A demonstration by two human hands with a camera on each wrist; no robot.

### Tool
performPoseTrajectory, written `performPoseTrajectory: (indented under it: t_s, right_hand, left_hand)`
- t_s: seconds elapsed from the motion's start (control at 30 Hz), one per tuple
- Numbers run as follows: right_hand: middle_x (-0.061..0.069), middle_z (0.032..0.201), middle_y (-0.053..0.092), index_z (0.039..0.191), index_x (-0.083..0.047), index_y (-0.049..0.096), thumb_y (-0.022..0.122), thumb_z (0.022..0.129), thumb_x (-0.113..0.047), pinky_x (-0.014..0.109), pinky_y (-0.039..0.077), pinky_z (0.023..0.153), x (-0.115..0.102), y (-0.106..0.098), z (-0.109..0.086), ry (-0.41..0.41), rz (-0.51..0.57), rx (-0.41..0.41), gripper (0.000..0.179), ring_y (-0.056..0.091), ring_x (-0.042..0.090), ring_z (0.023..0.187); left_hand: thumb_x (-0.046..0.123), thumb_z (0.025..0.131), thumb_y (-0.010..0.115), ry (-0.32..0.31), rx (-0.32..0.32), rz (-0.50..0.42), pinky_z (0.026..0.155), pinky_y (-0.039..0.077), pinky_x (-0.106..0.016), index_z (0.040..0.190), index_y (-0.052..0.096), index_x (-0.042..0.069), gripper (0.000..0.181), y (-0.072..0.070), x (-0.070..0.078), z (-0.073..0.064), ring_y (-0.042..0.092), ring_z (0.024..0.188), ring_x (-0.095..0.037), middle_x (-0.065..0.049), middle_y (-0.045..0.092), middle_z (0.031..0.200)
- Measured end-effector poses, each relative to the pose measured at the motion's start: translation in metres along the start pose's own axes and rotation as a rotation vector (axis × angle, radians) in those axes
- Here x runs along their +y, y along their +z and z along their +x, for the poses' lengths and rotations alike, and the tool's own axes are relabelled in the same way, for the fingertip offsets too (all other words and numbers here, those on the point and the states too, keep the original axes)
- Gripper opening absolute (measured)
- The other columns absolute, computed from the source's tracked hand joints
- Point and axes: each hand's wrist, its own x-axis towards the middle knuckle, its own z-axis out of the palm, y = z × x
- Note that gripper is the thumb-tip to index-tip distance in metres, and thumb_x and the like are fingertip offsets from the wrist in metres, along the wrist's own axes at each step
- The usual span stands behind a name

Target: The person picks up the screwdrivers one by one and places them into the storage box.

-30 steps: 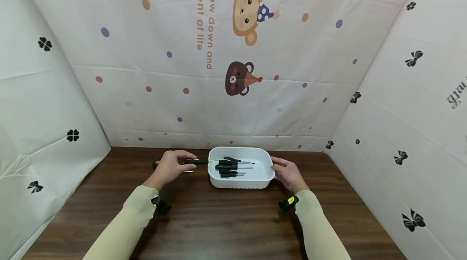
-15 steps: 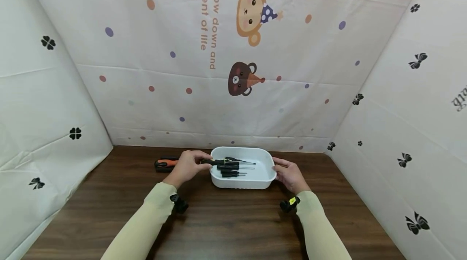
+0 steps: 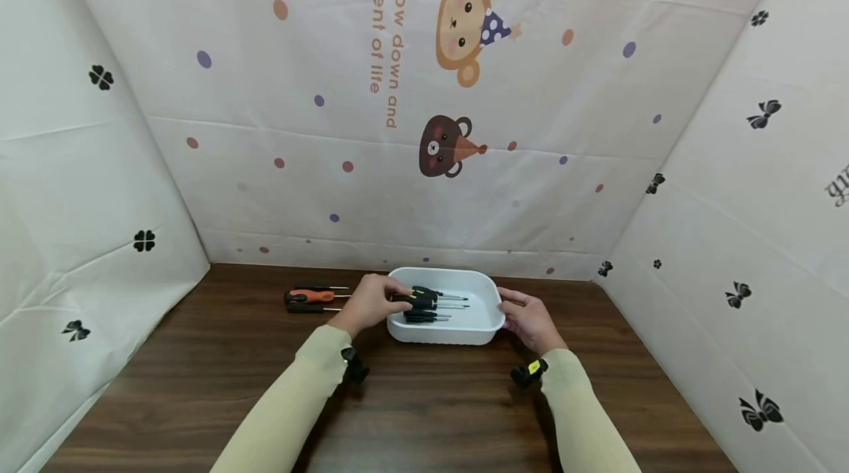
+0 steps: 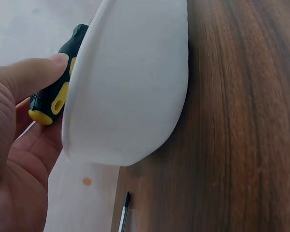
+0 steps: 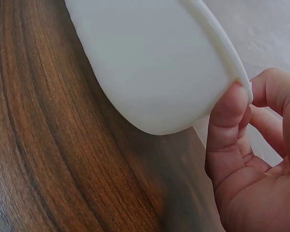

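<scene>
The left hand (image 3: 371, 301) grips a yellow-and-black screwdriver (image 4: 52, 93) (thumb against the handle) at the left end of the white tray (image 3: 438, 336), whose right rim the right hand (image 3: 528, 320) pinches, black-handled screwdrivers (image 3: 419, 317) lying inside.

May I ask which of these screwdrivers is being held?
The yellow-marked dark screwdriver, pinched in the left hand at the white tray's edge; the other screwdrivers lie in the tray or on the table.

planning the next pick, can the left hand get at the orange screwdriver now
Probably not yet: the left hand holds another screwdriver at the tray, though the orange screwdriver looks mostly uncovered.
</scene>
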Motion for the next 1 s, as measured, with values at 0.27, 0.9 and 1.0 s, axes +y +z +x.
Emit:
performPoseTrajectory:
  t_s: [0.27, 0.9, 1.0]
  right_hand:
    - [0.008, 0.119, 0.073, 0.144, -0.006, 0.059, 0.068, 0.096, -0.008, 0.027, 0.060, 0.071, 0.000, 0.000, -0.002, 0.005, -0.005, 0.001, 0.049, 0.063, 0.014, 0.072]
    - [0.015, 0.133, 0.067, 0.145, -0.005, 0.057, 0.067, 0.097, -0.008, 0.026, 0.059, 0.070, 0.001, 0.001, -0.004, 0.002, 0.002, -0.008, 0.049, 0.064, 0.013, 0.074]
    - [0.015, 0.131, 0.068, 0.144, -0.005, 0.058, 0.067, 0.096, -0.007, 0.026, 0.059, 0.069, 0.001, 0.001, -0.004, -0.003, 0.012, -0.002, 0.049, 0.064, 0.013, 0.073]
  left_hand:
    - [0.018, 0.078, 0.091, 0.026, -0.035, 0.034, 0.083, 0.059, -0.033, 0.095, 0.084, 0.013, 0.019, 0.013, 0.004, 0.013, 0.071, 0.096, -0.016, -0.001, 0.080, 0.099]
    - [0.022, 0.083, 0.087, -0.027, -0.206, 0.204, 0.072, 0.054, -0.025, 0.097, 0.083, 0.016, 0.016, 0.024, 0.021, 0.019, 0.067, 0.089, -0.008, 0.002, 0.079, 0.101]
    - [0.023, 0.083, 0.087, -0.017, -0.219, 0.247, 0.072, 0.055, -0.025, 0.097, 0.083, 0.016, 0.016, 0.026, 0.022, 0.020, 0.068, 0.090, -0.010, 0.001, 0.079, 0.102]
